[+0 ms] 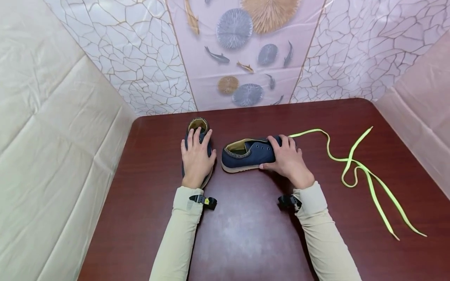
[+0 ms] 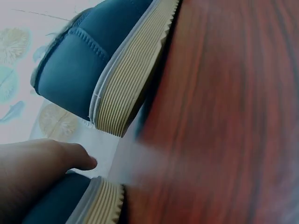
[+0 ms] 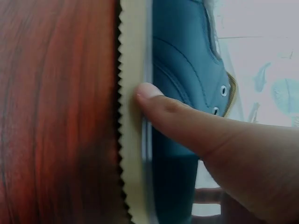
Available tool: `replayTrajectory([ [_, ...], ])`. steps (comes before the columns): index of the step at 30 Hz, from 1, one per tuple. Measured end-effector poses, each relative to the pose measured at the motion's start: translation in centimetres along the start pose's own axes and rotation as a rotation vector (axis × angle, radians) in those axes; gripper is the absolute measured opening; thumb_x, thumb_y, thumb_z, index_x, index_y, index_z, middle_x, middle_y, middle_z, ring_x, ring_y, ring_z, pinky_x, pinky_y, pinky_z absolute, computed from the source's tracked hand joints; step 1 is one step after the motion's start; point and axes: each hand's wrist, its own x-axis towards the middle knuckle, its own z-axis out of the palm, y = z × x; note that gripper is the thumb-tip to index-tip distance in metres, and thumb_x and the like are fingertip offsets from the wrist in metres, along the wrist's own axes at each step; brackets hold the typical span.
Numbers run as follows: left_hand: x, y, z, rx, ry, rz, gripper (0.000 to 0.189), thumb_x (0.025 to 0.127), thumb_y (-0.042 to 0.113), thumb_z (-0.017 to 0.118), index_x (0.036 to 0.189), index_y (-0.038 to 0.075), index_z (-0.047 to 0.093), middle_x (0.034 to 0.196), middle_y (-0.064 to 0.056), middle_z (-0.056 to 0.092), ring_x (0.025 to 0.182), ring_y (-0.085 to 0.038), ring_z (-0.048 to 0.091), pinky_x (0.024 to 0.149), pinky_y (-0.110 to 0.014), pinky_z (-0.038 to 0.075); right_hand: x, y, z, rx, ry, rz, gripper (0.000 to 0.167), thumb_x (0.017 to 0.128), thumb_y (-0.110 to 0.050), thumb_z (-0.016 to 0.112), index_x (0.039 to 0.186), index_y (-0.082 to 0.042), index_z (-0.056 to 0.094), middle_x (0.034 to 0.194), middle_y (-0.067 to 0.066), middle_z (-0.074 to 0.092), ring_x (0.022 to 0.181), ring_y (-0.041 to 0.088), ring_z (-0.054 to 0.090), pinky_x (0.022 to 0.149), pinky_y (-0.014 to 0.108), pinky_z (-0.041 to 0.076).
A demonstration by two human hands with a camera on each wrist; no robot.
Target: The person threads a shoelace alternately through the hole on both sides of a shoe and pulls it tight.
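Observation:
Two dark blue shoes with tan soles are on the table in the head view. The left shoe (image 1: 202,123) points toward the person, and my left hand (image 1: 197,162) rests on its top with fingers spread. In the left wrist view, the thumb (image 2: 77,156) stands just above that shoe's side. The right shoe (image 1: 258,156) lies crosswise, heel to the left, its eyelets without laces. Around its toe end my right hand (image 1: 290,160) holds on, fingers over the far side. The right wrist view shows the thumb (image 3: 163,105) pressed against the sole's edge.
Neon yellow-green shoelaces (image 1: 367,171) lie loosely crossed on the right of the brown table (image 1: 232,234), one strand running behind the right shoe's toe. Fabric walls stand along the left side (image 1: 70,136), back and right.

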Motion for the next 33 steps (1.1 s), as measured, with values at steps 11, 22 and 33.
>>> replayTrajectory([
  [11,-0.5,0.6,-0.1,-0.280,0.229,0.111,0.029,0.106,0.026,0.063,0.128,0.011,0.075,0.161,-0.019,0.047,0.154,-0.036,0.037,0.127,-0.059,0.020,-0.6,0.3,-0.5,0.001,-0.027,-0.032,0.103,0.087,-0.046,0.087,0.164,-0.012,0.028,0.163,0.034,0.018,0.149,0.058,0.020,0.111,0.075,0.034],
  [22,-1.4,3.7,-0.5,-0.477,0.296,0.182,0.024,0.108,0.009,0.055,0.120,0.008,0.076,0.157,-0.017,0.051,0.152,-0.036,0.041,0.128,-0.056,0.017,-0.8,0.2,-0.4,-0.004,-0.019,-0.073,0.102,0.085,-0.047,0.088,0.162,-0.010,0.031,0.159,0.035,0.023,0.143,0.058,0.026,0.106,0.073,0.041],
  [33,-2.5,5.4,1.1,-0.626,0.191,0.441,0.030,0.107,0.023,0.062,0.084,0.010,0.076,0.097,-0.005,0.075,0.114,-0.023,0.065,0.101,-0.035,0.053,-2.3,-0.2,0.3,-0.055,0.001,-0.056,0.103,0.085,-0.050,0.088,0.162,-0.010,0.033,0.161,0.034,0.024,0.145,0.058,0.027,0.106,0.074,0.039],
])
